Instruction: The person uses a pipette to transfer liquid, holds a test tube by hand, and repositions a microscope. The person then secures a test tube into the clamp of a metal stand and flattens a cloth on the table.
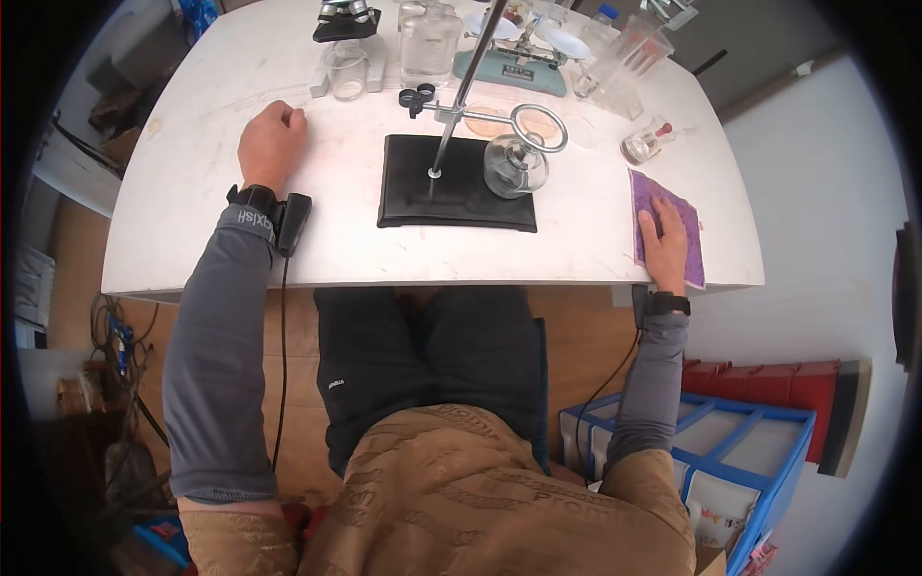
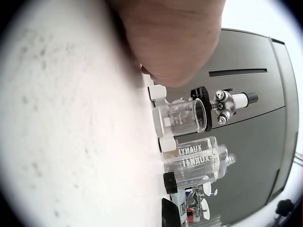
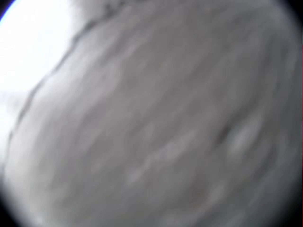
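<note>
My left hand [image 1: 273, 144] rests on the white table with its fingers curled in and nothing in its grip; the left wrist view shows its underside [image 2: 173, 42] close up. At the right front edge, my right hand [image 1: 666, 240] lies with extended fingers on a folded purple cloth [image 1: 690, 216]. Between the hands stands a ring stand with a black base [image 1: 408, 197], a metal rod and an iron ring [image 1: 540, 128]. Beneath the ring, a rounded clear glass vessel [image 1: 509, 173] sits on the base. The right wrist view is filled by a blurred greyish surface [image 3: 151, 113].
Along the back are a microscope [image 1: 344, 21], a glass beaker [image 1: 348, 72] at its foot, clear bottles [image 1: 429, 43] and a green balance scale [image 1: 514, 72]. A cylinder and other glassware [image 1: 634, 58] stand back right. A small glass vessel [image 1: 645, 144] is beyond the cloth.
</note>
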The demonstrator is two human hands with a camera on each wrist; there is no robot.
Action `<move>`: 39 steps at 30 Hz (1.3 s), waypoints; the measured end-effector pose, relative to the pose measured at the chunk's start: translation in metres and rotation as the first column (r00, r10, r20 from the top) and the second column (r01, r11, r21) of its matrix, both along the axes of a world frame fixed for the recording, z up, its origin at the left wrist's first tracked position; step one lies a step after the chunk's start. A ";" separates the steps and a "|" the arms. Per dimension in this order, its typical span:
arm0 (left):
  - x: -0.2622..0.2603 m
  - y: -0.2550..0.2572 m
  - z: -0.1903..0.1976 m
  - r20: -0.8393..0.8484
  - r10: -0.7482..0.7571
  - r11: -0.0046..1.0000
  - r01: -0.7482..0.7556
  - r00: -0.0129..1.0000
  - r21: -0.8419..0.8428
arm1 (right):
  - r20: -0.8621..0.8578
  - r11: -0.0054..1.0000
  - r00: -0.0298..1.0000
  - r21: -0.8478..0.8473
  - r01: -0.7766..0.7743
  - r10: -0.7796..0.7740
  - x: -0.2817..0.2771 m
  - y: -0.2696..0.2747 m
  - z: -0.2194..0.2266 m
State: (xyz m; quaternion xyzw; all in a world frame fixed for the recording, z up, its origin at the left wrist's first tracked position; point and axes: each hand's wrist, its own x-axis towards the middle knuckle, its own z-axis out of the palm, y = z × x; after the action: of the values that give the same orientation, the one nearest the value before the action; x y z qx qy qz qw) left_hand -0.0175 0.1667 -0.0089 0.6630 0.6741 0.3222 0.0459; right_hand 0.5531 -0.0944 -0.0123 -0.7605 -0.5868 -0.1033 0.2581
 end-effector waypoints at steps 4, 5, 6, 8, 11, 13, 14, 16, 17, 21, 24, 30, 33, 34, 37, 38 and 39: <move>0.002 0.005 0.003 -0.080 0.025 0.999 -0.028 0.996 -0.044 | -0.002 1.000 1.000 0.022 0.012 -0.012 -0.004 -0.002 0.000; 0.003 0.006 0.003 -0.080 0.022 0.999 -0.026 0.997 -0.042 | 0.008 1.000 1.000 0.028 0.009 -0.009 -0.005 -0.001 0.000; 0.002 0.005 0.002 -0.066 0.019 1.000 -0.020 0.998 -0.022 | 0.018 0.999 1.000 0.032 0.004 -0.005 -0.004 -0.002 -0.001; 0.001 0.003 -0.002 -0.055 0.020 1.000 -0.020 0.998 -0.004 | 0.020 0.999 1.000 0.038 0.005 -0.005 -0.003 -0.002 -0.003; -0.003 0.002 -0.005 -0.019 -0.010 0.999 0.010 1.000 0.038 | 0.017 0.999 1.000 0.042 0.001 -0.002 -0.004 0.000 -0.004; -0.003 0.001 -0.006 0.023 -0.024 0.998 0.022 0.999 0.063 | 0.016 0.999 1.000 0.042 0.003 -0.003 -0.006 0.000 -0.002; -0.003 0.001 -0.006 0.021 -0.022 0.998 0.021 1.000 0.064 | 0.011 0.999 1.000 0.038 0.006 -0.006 -0.006 0.000 -0.001; -0.002 0.001 -0.006 0.030 -0.006 0.998 0.004 1.000 0.062 | 0.008 0.999 1.000 0.037 0.011 -0.012 -0.006 -0.002 -0.001; -0.002 0.001 -0.006 0.030 -0.008 0.998 0.006 1.000 0.065 | 0.007 0.999 1.000 0.043 0.015 -0.016 -0.007 -0.002 -0.002; -0.004 0.003 -0.007 0.053 -0.023 0.997 0.019 0.998 0.076 | 0.004 0.999 1.000 0.047 0.022 -0.023 -0.007 -0.001 -0.003; -0.004 0.001 -0.007 0.041 -0.018 0.998 0.016 0.999 0.063 | -0.003 0.999 1.000 0.037 0.010 -0.010 -0.004 -0.002 -0.003; -0.006 0.004 -0.008 0.067 -0.029 0.995 0.022 0.997 0.097 | 0.003 0.999 1.000 0.047 0.024 -0.024 -0.007 -0.001 -0.003; -0.007 0.002 -0.010 0.064 -0.032 0.997 0.027 0.997 0.078 | -0.002 1.000 1.000 0.019 0.017 -0.017 -0.006 -0.003 -0.001; -0.007 0.003 -0.009 0.058 -0.034 0.997 0.029 0.998 0.071 | -0.002 1.000 1.000 0.018 0.019 -0.019 -0.006 -0.004 -0.001; -0.006 0.003 -0.008 0.081 -0.027 0.998 0.021 0.996 0.065 | 0.011 0.999 1.000 0.034 0.017 -0.017 -0.006 -0.003 -0.001; -0.005 0.003 -0.008 0.080 -0.026 0.997 0.021 0.996 0.068 | 0.004 0.999 1.000 0.051 0.012 -0.012 -0.007 -0.003 -0.001; -0.005 0.003 -0.008 0.085 -0.026 0.997 0.020 0.996 0.077 | -0.005 0.998 1.000 0.069 0.006 -0.006 -0.008 -0.002 -0.002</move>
State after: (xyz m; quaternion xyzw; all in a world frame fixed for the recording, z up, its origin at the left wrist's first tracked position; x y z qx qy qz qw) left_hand -0.0224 0.1696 -0.0169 0.6574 0.6511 0.3754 0.0535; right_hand 0.5454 -0.0961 -0.0142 -0.7531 -0.5801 -0.1223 0.2853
